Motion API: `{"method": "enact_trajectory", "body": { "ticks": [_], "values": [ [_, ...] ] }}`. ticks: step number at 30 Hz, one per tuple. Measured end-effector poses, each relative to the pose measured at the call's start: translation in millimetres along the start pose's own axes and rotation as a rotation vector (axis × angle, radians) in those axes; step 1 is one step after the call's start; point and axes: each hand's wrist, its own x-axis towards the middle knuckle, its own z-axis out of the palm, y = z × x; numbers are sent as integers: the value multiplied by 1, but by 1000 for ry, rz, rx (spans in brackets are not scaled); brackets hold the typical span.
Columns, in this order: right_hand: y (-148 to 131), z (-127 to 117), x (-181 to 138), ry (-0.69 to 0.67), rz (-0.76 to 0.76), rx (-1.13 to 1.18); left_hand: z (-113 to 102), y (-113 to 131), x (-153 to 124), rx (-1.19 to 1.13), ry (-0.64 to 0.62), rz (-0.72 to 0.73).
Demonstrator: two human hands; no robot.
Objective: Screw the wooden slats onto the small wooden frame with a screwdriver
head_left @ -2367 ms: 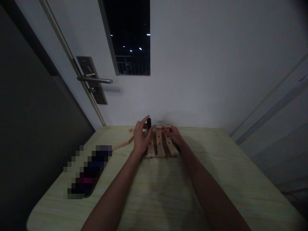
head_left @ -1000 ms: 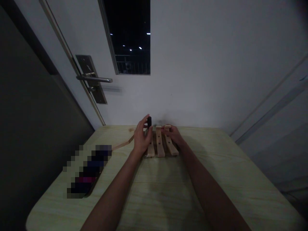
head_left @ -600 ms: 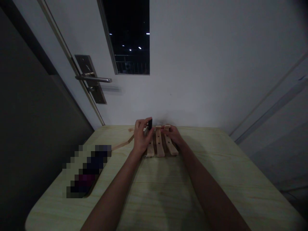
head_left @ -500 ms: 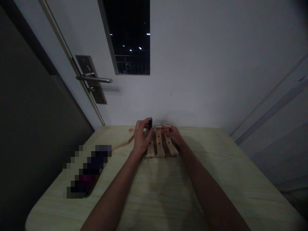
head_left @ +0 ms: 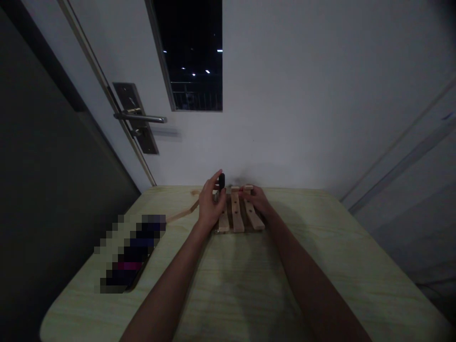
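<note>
Three pale wooden pieces with dark holes lie side by side at the far part of the table; the middle wooden piece (head_left: 236,211) and the right wooden piece (head_left: 253,216) show best. My left hand (head_left: 211,202) partly covers the left wooden piece (head_left: 223,222). Its fingers and thumb are closed about a small black rounded object (head_left: 222,181), held upright above that piece; its exact kind is unclear. My right hand (head_left: 261,202) grips the right wooden piece near its far end, with fingertips reaching toward the middle one. Something brownish and see-through lies under the pieces.
A bent wooden strip (head_left: 183,213) lies left of my left hand. Nearer on the left is a pixelated dark flat object (head_left: 137,251). Behind the table (head_left: 221,294) stands a white door (head_left: 302,109) with a metal handle (head_left: 146,118) and a dark window (head_left: 195,57).
My left index finger has lifted and straightened a little beside the black object, which is turned slightly. My right hand and the wooden pieces stay nearly in place.
</note>
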Motion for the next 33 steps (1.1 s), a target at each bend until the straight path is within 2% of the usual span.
{"method": "enact_trajectory", "body": {
  "ticks": [7, 15, 27, 33],
  "values": [
    [-1, 0, -1, 3, 11, -9, 1, -1, 0, -23, -30, 21],
    [-2, 0, 0, -1, -1, -38, -1, 0, 2, 69, 43, 17],
    [1, 0, 1, 9, 4, -5, 1, 0, -1, -31, 11, -56],
    [3, -1, 2, 0, 15, -7, 1, 1, 0, -26, 7, -13]
  ]
}}
